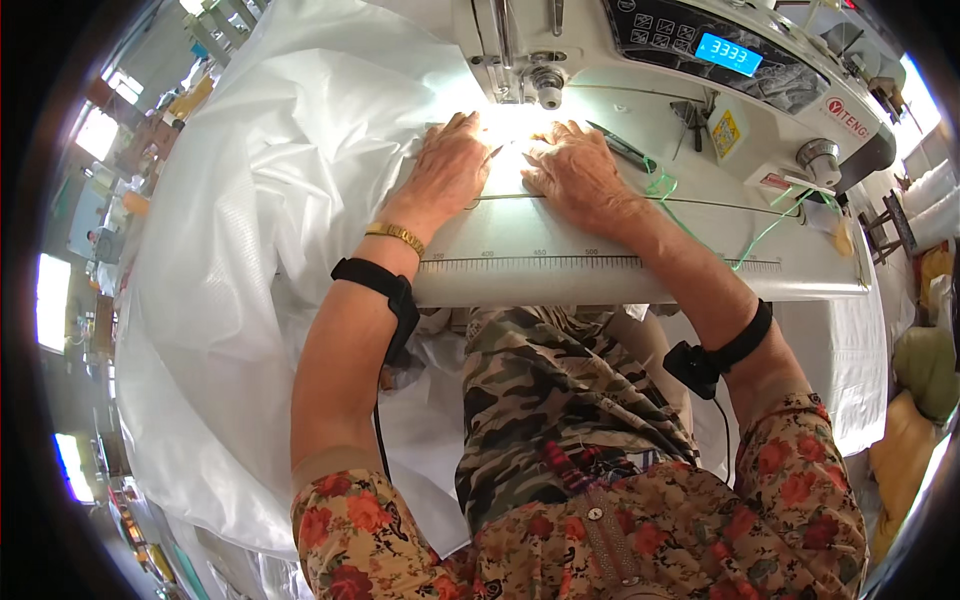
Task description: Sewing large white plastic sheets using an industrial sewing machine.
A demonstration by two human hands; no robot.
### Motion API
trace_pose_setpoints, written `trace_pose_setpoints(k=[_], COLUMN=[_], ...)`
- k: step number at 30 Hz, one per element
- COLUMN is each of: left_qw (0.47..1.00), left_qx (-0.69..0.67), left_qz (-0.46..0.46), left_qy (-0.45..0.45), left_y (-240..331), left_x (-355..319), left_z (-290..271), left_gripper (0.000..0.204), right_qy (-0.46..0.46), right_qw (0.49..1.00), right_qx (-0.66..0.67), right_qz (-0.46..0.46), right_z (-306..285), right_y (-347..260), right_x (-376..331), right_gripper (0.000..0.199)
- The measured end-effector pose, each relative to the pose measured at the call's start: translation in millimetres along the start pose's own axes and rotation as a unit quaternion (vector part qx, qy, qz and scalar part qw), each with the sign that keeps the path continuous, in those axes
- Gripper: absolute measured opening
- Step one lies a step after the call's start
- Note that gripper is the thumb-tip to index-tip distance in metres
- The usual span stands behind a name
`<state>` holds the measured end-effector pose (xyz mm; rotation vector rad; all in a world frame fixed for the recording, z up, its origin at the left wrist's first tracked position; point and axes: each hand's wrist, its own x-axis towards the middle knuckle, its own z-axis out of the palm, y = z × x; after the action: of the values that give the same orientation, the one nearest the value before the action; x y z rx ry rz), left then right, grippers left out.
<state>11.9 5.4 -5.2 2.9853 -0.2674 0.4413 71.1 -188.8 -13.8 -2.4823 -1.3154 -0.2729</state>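
Note:
A sewing machine (735, 70) with a lit blue display stands ahead of me, and its lamp glares over the needle area. To the left of the needle my left hand (450, 165) lies flat on a large white woven plastic sheet (250, 190), fingers stretched forward. My right hand (580, 172) rests on the right of the needle, fingers spread and slightly bent, thumb toward the left hand. Glare washes out the right fingertips and the material between the hands. Beside the right hand lies a slim dark tool (622, 148), its kind unclear.
Green thread (685, 215) trails across the machine bed (560, 280), which has a ruler strip along its near edge. The white sheet spreads over the left side and hangs down. Camouflage cloth (550, 400) covers my lap. Yellow sacks (900, 460) stand at the right.

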Motion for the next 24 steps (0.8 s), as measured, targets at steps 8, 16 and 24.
trace_pose_setpoints(k=[8, 16, 24], left_qw=[0.999, 1.0, 0.995], left_qx=[0.03, 0.017, 0.029], left_qz=[-0.01, -0.006, 0.059], left_qy=[0.013, 0.018, 0.076], left_y=[1.0, 1.1, 0.4], left_x=[-0.7, 2.2, 0.9], left_z=[3.4, 1.6, 6.2], left_gripper=[0.026, 0.024, 0.02], right_qy=[-0.031, 0.006, 0.049], right_qw=[0.999, 0.999, 0.999], right_qx=[-0.029, -0.037, -0.003], right_qz=[0.007, -0.008, -0.013], right_z=[-3.4, -1.1, 2.1], right_y=[-1.5, -0.5, -1.0], right_x=[0.9, 0.2, -5.7], right_gripper=[0.037, 0.038, 0.027])
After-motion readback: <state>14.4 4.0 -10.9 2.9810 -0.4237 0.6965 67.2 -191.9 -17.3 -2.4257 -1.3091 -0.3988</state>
